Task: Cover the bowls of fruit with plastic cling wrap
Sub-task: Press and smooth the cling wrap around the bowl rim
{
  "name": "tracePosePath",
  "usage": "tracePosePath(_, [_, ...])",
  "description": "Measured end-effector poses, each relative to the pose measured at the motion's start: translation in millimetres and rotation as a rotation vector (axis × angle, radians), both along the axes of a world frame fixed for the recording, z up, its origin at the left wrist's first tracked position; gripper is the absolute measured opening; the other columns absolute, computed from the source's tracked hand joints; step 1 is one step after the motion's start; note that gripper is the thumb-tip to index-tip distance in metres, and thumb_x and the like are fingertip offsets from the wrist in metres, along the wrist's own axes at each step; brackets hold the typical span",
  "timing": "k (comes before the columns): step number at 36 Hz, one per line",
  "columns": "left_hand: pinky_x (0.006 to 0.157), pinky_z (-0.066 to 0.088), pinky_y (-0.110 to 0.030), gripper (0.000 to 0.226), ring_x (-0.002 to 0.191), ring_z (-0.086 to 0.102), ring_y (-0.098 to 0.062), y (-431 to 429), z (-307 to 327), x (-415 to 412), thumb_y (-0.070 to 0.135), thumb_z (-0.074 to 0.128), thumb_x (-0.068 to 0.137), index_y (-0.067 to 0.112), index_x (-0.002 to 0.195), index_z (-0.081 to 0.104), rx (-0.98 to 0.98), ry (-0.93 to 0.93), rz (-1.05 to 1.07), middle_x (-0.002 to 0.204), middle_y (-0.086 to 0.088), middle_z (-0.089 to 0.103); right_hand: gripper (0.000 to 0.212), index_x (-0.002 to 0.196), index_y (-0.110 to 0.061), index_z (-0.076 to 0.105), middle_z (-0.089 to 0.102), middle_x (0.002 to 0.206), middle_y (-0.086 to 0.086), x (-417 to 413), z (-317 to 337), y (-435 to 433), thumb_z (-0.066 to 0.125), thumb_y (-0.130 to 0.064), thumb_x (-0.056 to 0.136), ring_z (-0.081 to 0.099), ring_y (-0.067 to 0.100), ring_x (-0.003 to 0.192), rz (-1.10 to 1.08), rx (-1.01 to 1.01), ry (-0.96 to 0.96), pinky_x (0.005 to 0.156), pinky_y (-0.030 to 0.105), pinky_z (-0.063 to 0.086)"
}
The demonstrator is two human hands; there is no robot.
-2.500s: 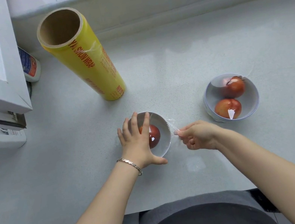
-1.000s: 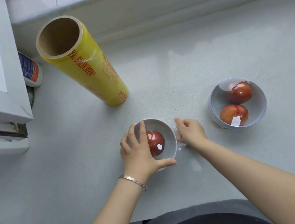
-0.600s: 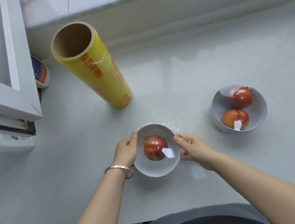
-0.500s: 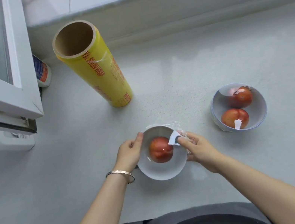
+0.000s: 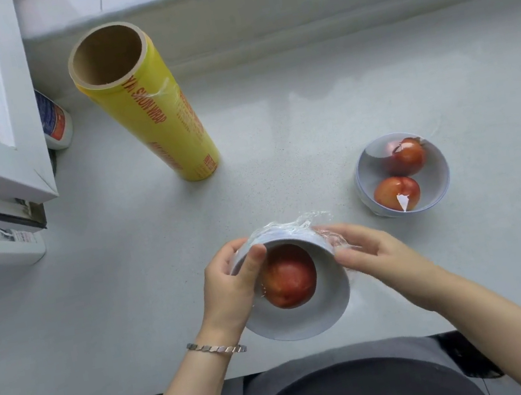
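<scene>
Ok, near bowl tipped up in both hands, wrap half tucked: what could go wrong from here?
The bowl is tilted toward the person, so its one fruit could roll against the film or out if the seal is loose. The cling wrap is bunched at the far rim where the right hand presses it; it may stick to itself and not seal flat. The left hand, thumb over the rim, might tear it.
</scene>
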State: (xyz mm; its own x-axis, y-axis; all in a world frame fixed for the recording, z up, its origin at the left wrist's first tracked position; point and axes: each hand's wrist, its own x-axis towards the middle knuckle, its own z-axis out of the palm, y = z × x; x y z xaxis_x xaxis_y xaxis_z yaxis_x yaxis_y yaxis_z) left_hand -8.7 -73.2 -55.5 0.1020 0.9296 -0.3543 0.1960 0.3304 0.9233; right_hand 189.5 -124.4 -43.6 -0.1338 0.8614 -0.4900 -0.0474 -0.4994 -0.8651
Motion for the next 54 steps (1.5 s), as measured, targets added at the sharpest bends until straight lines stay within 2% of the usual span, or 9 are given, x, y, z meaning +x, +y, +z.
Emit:
tracePosePath(3, [0.055, 0.047, -0.009, 0.085, 0.070, 0.064, 0.004, -6.9, 3.8, 0.1, 0.088, 0.061, 0.033, 0.023, 0.087, 0.064, 0.035, -0.004, -0.019, 0.079, 0.007, 0.067, 0.029, 0.092, -0.020, 0.072, 0.072, 0.099, 0.000, -2.7, 6.4, 5.9, 0.070, -0.041, 0.072, 0.064, 0.011, 0.091, -0.127, -0.054, 0.028, 0.086, 0.025, 0.048])
tracePosePath(6, [0.058, 0.048, -0.011, 0.083, 0.073, 0.064, 0.001, -9.8, 5.6, 1.3, 0.086, 0.065, 0.035, 0.022, 0.088, 0.064, 0.047, -0.010, -0.063, 0.080, 0.007, 0.069, 0.053, 0.084, -0.007, 0.071, 0.068, 0.084, 0.008, -4.1, 9.2, 13.1, 0.070, -0.054, 0.059, 0.059, 0.016, 0.080, -0.128, -0.086, -0.014, 0.084, 0.035, 0.046])
tracePosePath(10, [0.066, 0.049, -0.012, 0.080, 0.077, 0.064, 0.001, -10.4, 5.1, 0.4, 0.087, 0.063, 0.035, 0.026, 0.088, 0.064, 0.052, 0.003, -0.100, 0.079, 0.012, 0.070, 0.024, 0.064, -0.016, 0.066, 0.059, 0.069, 0.001, -2.0, 11.9, 19.1, 0.067, -0.040, 0.068, 0.051, 0.013, 0.070, -0.086, -0.112, 0.012, 0.073, 0.027, 0.039])
tracePosePath(14, [0.072, 0.051, -0.016, 0.080, 0.083, 0.064, -0.003, -9.0, 5.5, -0.8, 0.091, 0.057, 0.037, 0.031, 0.090, 0.064, 0.079, 0.062, -0.167, 0.084, 0.010, 0.070, 0.027, 0.067, -0.011, 0.063, 0.060, 0.063, -0.002, 4.0, 13.1, 21.3, 0.067, -0.037, 0.059, 0.049, 0.012, 0.066, -0.168, -0.094, 0.068, 0.068, 0.024, 0.039])
tracePosePath(26, [0.077, 0.048, -0.011, 0.063, 0.086, 0.063, 0.007, -6.3, 15.5, 0.1, 0.081, 0.063, 0.051, 0.035, 0.095, 0.062, 0.204, 0.009, -0.252, 0.092, 0.029, 0.068, 0.018, 0.065, -0.006, 0.056, 0.050, 0.041, -0.007, -18.1, 2.8, 24.4, 0.060, -0.002, 0.082, 0.037, 0.005, 0.039, -0.492, -0.006, 0.128, 0.042, 0.013, 0.032])
tracePosePath(40, [0.075, 0.052, -0.019, 0.068, 0.087, 0.065, -0.001, -9.6, 13.4, 4.4, 0.080, 0.062, 0.055, 0.026, 0.096, 0.064, 0.264, -0.078, -0.193, 0.093, 0.019, 0.070, 0.008, 0.079, -0.010, 0.065, 0.067, 0.068, 0.001, -14.8, -3.0, 27.8, 0.073, -0.009, 0.075, 0.057, 0.000, 0.047, -0.282, -0.153, -0.110, 0.050, 0.011, 0.046])
tracePosePath(47, [0.072, 0.051, -0.014, 0.071, 0.085, 0.064, 0.002, -3.2, 15.8, -0.7, 0.082, 0.060, 0.055, 0.023, 0.095, 0.063, 0.297, -0.065, -0.124, 0.090, 0.022, 0.069, 0.009, 0.088, -0.020, 0.070, 0.071, 0.085, -0.010, 13.2, 30.0, 5.8, 0.063, -0.023, 0.085, 0.062, -0.006, 0.085, -0.285, 0.301, -0.294, 0.079, 0.009, 0.045])
tracePosePath(50, [0.073, 0.052, -0.017, 0.075, 0.086, 0.065, -0.003, -2.4, 12.9, -1.8, 0.082, 0.060, 0.054, 0.020, 0.096, 0.064, 0.289, -0.057, -0.119, 0.092, 0.017, 0.070, 0.048, 0.113, -0.025, 0.063, 0.062, 0.116, -0.020, 4.0, 36.1, -10.0, 0.062, -0.055, 0.074, 0.053, -0.008, 0.111, 0.062, 0.476, -0.418, 0.094, 0.006, 0.036])
tracePosePath(54, [0.073, 0.052, -0.017, 0.072, 0.085, 0.065, -0.002, -2.8, 13.2, 1.4, 0.081, 0.061, 0.056, 0.021, 0.096, 0.064, 0.292, -0.060, -0.134, 0.092, 0.017, 0.070, 0.075, 0.131, -0.032, 0.044, 0.045, 0.130, -0.027, -4.9, 26.0, -7.9, 0.062, -0.063, 0.065, 0.037, -0.016, 0.122, 0.211, 0.427, -0.485, 0.099, 0.001, 0.024])
